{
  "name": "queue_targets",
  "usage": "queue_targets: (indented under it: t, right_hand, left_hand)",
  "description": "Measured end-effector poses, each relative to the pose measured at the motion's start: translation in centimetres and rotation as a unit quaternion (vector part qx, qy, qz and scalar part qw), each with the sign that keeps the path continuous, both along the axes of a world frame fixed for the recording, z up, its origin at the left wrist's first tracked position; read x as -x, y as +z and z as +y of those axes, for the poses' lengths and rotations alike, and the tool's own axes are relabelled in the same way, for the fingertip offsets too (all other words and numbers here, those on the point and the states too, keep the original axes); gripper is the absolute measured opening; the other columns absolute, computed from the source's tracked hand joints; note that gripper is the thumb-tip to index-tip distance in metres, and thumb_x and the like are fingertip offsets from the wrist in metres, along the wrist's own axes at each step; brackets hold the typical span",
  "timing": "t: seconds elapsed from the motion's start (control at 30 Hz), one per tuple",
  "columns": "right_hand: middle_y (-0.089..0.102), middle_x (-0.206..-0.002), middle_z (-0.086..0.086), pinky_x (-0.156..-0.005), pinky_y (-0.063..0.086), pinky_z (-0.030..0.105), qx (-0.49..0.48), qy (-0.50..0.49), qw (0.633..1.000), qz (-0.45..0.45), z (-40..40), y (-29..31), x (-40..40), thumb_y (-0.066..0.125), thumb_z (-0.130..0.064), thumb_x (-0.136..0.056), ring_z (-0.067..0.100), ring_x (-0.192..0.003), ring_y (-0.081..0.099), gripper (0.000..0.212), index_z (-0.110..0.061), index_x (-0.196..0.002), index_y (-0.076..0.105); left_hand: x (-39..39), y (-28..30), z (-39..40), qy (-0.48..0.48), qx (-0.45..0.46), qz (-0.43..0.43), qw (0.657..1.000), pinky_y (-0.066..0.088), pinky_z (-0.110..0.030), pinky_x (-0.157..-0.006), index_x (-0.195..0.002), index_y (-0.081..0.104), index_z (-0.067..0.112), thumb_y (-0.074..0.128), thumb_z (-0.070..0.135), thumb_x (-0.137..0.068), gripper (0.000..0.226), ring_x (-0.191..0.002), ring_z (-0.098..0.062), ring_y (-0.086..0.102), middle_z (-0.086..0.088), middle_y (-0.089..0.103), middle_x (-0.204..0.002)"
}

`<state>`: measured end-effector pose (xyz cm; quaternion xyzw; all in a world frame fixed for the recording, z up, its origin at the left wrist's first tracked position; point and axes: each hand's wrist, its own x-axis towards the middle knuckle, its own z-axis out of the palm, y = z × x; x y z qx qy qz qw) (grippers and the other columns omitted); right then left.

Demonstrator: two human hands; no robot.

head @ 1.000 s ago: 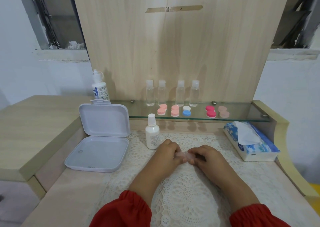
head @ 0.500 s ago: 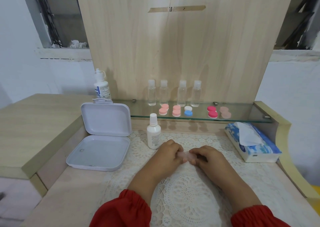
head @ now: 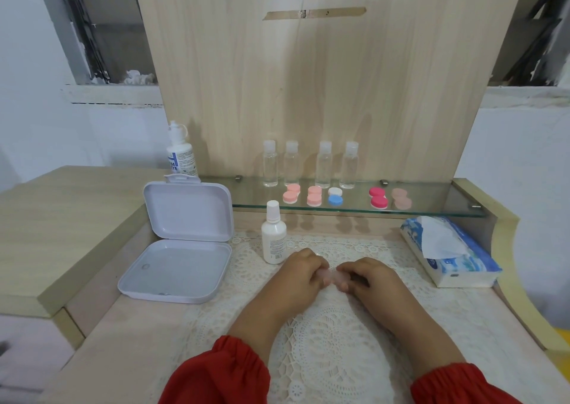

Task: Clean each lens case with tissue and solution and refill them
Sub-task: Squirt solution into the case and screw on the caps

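A pale pink lens case (head: 330, 275) lies between my two hands over the lace mat (head: 336, 348). My left hand (head: 300, 272) grips its left end and my right hand (head: 367, 275) grips its right end; most of the case is hidden by my fingers. A small white solution bottle (head: 274, 237) stands just left of my left hand. Several more lens cases sit on the glass shelf (head: 431, 209): two pink ones (head: 291, 193) (head: 314, 196), a white and blue one (head: 335, 196), a magenta one (head: 378, 197) and a tan one (head: 401, 198). A tissue pack (head: 450, 249) lies at the right.
An open white plastic box (head: 179, 249) sits at the left of the mat. A larger white bottle (head: 180, 153) stands behind it. Several clear bottles (head: 308, 164) line the back of the shelf against a wooden panel. A raised wooden ledge (head: 46, 234) borders the left.
Both hands stay on the lens case in the same spot; the fingers shift only slightly. The view has drifted a little.
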<state>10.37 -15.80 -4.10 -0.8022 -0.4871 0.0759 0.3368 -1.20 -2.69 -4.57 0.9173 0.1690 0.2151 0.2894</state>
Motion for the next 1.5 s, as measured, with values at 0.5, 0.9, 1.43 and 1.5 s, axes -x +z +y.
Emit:
queue_targets:
  t: [0.5,0.9,1.43,1.5]
  right_hand:
    - [0.059,-0.099,-0.014,-0.077,0.034,0.009,-0.002,0.004,1.000,0.001,-0.1,-0.1,0.0,0.066,-0.022,-0.088,0.000,-0.096,0.049,0.023,-0.029,-0.110,0.069]
    - [0.058,-0.097,-0.010,-0.081,0.037,0.016,-0.010,-0.053,0.998,-0.032,0.5,-0.1,1.0,0.060,-0.023,-0.090,0.005,-0.096,0.050,0.019,-0.024,-0.106,0.070]
    - [0.059,-0.097,-0.011,-0.072,0.033,0.006,-0.003,-0.045,0.999,-0.003,0.3,0.3,0.8,0.069,-0.031,-0.085,0.004,-0.093,0.051,0.024,-0.025,-0.108,0.069]
    - [0.059,-0.098,-0.014,-0.073,0.035,0.006,-0.008,-0.038,0.999,0.024,0.1,0.4,0.6,0.070,-0.029,-0.085,0.002,-0.095,0.053,0.026,-0.026,-0.110,0.067]
  left_hand:
    - [-0.1,-0.2,0.1,0.000,-0.054,0.008,0.998,0.038,-0.028,-0.095,-0.115,0.063,0.014,0.060,0.025,-0.092,0.025,-0.106,-0.014,0.044,0.005,0.053,-0.107]
    - [-0.2,0.1,0.0,-0.002,-0.042,-0.019,0.999,0.037,-0.020,-0.084,-0.101,0.068,0.012,0.066,0.033,-0.087,0.025,-0.094,-0.007,0.043,0.009,0.051,-0.092]
    - [-0.3,0.0,-0.1,0.012,-0.038,-0.011,0.999,0.034,-0.018,-0.085,-0.108,0.066,0.013,0.065,0.032,-0.088,0.028,-0.099,-0.009,0.044,0.010,0.048,-0.095]
    - [-0.2,0.0,-0.1,0.012,-0.033,-0.010,0.999,0.035,-0.019,-0.086,-0.107,0.067,0.013,0.066,0.032,-0.087,0.027,-0.099,-0.010,0.045,0.009,0.049,-0.095]
